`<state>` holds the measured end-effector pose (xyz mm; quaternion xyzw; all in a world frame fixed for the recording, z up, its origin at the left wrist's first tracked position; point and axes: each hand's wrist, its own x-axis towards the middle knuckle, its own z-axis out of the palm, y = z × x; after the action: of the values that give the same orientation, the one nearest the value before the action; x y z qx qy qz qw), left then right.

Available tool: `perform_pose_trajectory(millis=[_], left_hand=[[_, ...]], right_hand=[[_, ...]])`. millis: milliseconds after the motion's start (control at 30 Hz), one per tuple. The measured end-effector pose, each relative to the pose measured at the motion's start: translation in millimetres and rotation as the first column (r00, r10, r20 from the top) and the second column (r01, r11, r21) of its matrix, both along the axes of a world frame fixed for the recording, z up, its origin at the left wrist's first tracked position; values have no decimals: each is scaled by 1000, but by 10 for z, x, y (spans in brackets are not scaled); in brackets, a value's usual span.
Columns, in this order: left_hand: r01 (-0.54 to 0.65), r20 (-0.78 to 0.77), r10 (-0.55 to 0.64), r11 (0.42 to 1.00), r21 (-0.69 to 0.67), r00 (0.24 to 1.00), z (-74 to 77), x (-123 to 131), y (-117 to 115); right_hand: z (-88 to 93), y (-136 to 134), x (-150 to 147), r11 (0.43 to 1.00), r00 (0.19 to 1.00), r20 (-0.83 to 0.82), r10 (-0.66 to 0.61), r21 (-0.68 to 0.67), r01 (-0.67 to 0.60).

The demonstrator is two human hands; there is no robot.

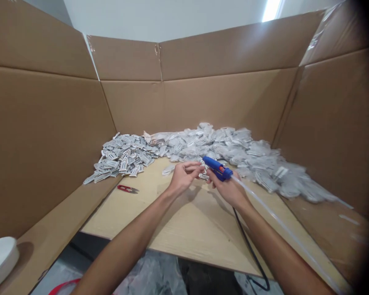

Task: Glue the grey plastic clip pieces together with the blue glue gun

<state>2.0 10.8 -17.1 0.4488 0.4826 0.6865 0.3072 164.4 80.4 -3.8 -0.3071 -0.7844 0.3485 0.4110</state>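
My right hand (pixel 230 189) is wrapped round a blue hot glue gun (pixel 214 164), which points up and to the left. A clear glue stick (pixel 264 205) runs from its back end toward the lower right. My left hand (pixel 183 177) pinches a small grey-and-white striped piece (pixel 204 175) just below the glue gun. Fingers of both hands are close to this piece; whether the right fingertips touch it I cannot tell. The gun's nozzle tip is hard to make out against the pile behind.
Similar loose pieces (pixel 126 153) are heaped at the back left. A long pile of plastic-wrapped pieces (pixel 209 143) lies along the back and right. Red thread snips (pixel 128 189) rest on the wooden board (pixel 126 217). Cardboard walls (pixel 221 96) surround it. A white bowl (pixel 1 262) stands lower left; a black cord (pixel 247 241) hangs down.
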Motion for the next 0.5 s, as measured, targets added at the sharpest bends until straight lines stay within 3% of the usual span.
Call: perform_pose_trajectory(millis=[267, 500], left_hand=[[17, -12, -16, 1000, 25, 1000, -6, 115, -37], [20, -38, -20, 1000, 9, 999, 13, 175, -85]], right_hand=[[-37, -33, -19, 984, 999, 2, -42, 171, 41], [-50, -59, -35, 979, 996, -39, -81, 182, 87]])
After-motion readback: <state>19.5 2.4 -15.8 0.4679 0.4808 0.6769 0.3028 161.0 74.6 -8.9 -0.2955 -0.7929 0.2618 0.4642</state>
